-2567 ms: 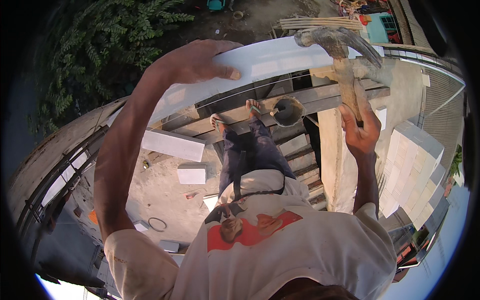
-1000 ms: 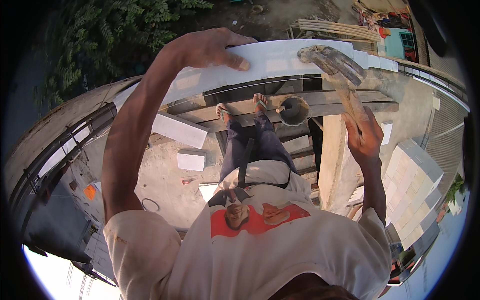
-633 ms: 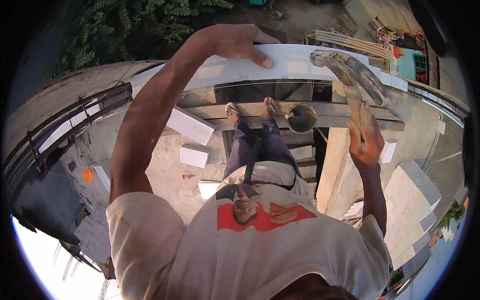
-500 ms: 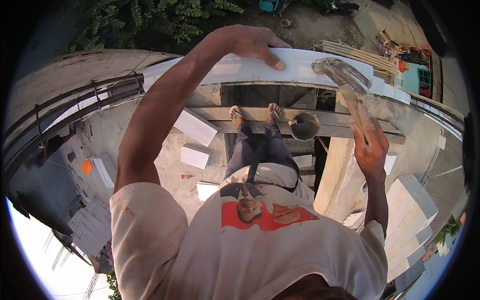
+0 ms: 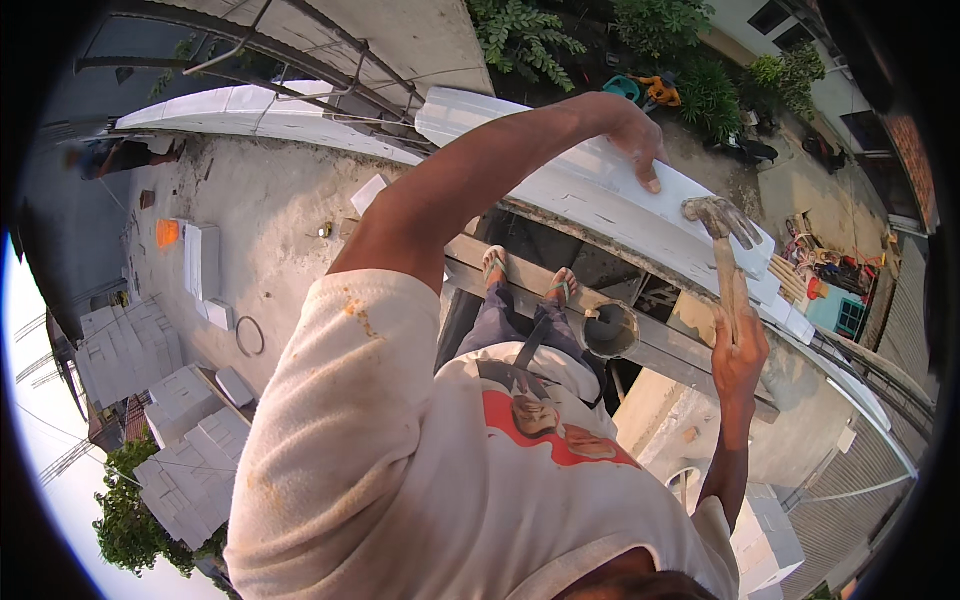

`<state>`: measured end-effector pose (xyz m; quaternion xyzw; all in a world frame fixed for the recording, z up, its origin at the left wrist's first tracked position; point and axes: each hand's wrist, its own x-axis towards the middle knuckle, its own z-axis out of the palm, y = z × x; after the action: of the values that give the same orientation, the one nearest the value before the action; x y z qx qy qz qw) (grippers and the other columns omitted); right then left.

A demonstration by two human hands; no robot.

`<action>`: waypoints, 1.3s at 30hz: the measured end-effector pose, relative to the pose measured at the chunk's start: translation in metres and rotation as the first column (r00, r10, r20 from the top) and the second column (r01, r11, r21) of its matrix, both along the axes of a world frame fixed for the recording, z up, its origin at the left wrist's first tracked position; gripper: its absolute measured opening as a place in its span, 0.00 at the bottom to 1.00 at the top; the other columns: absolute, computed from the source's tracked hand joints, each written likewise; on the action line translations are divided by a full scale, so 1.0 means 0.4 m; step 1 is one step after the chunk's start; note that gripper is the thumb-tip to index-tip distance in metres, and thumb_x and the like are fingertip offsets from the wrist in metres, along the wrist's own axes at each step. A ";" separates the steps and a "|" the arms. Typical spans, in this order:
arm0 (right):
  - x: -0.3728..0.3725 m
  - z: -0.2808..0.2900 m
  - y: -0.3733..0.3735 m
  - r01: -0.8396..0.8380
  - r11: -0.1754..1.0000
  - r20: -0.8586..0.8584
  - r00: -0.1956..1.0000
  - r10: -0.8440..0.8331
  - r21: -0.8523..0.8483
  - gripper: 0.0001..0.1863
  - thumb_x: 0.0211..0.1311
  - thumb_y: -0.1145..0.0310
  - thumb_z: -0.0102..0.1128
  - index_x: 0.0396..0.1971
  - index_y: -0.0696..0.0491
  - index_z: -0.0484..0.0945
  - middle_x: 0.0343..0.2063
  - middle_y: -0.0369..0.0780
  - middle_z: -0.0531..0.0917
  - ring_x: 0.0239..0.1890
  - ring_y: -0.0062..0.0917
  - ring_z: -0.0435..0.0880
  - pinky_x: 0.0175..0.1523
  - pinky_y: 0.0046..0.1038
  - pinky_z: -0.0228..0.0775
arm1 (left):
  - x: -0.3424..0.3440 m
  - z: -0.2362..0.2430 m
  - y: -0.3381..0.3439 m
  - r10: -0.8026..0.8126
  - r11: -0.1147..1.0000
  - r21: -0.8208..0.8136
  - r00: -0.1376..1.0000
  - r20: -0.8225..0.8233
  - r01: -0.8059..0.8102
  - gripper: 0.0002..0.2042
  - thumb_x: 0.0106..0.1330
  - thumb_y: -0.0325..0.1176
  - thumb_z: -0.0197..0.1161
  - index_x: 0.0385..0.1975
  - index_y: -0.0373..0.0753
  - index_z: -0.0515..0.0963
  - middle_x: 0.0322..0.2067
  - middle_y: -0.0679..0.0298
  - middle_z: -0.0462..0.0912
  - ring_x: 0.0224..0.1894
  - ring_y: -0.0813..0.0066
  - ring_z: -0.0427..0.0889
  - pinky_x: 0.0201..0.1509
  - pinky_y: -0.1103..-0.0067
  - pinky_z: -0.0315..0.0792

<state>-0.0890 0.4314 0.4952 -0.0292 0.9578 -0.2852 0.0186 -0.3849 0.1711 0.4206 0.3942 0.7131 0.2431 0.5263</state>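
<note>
My left hand (image 5: 636,145) grips the top of a long white block (image 5: 582,178) set along the wall edge, thumb on the near side, other fingers mostly hidden. My right hand (image 5: 740,352) is closed round the wooden handle of a grimy claw hammer (image 5: 720,218), whose head is at the block's right part; whether it touches cannot be told. Below the wall my sandalled feet stand on wooden planks (image 5: 680,355), beside a dark bucket (image 5: 608,335) with a tool in it.
A metal railing (image 5: 330,65) runs at upper left. A person (image 5: 105,158) is on the concrete floor (image 5: 275,280) at left, near an orange object (image 5: 167,233) and stacked blocks (image 5: 130,345). Poles (image 5: 790,280), plants and a yard lie beyond the wall.
The whole view has swung, so the wall now slopes down to the right and more of the left floor shows. Both hands still hold the block and hammer.
</note>
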 end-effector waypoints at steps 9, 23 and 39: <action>0.013 -0.030 0.012 -0.022 0.992 -0.133 0.990 0.038 0.126 0.25 0.70 0.76 0.65 0.66 0.59 0.74 0.54 0.52 0.84 0.50 0.44 0.87 0.55 0.37 0.77 | 0.004 -0.008 -0.005 0.113 0.992 -0.071 0.987 0.115 -0.105 0.33 0.70 0.49 0.69 0.72 0.43 0.72 0.64 0.59 0.80 0.65 0.60 0.78 0.70 0.62 0.67; 0.396 -0.298 -0.044 0.646 0.564 0.636 0.728 -0.255 -0.514 0.17 0.63 0.61 0.73 0.44 0.58 0.83 0.26 0.33 0.81 0.29 0.18 0.79 0.38 0.25 0.74 | 0.152 0.130 -0.066 0.501 0.788 0.529 0.828 -0.251 -0.316 0.29 0.69 0.34 0.68 0.68 0.32 0.72 0.62 0.49 0.82 0.62 0.56 0.83 0.68 0.68 0.75; 0.765 -0.802 -0.025 0.899 -0.431 0.968 -0.038 -0.250 -0.076 0.07 0.65 0.74 0.60 0.32 0.58 0.71 0.17 0.37 0.71 0.14 0.27 0.71 0.19 0.35 0.66 | 0.878 -0.545 -0.453 0.427 0.812 -0.444 0.904 0.008 -0.379 0.41 0.66 0.50 0.71 0.71 0.27 0.66 0.57 0.41 0.83 0.58 0.53 0.85 0.60 0.66 0.76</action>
<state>0.2171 0.4213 0.1742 0.6897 0.2814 -0.6603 0.0959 -0.0337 -0.0099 0.2027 0.0937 0.7868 0.2061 0.5742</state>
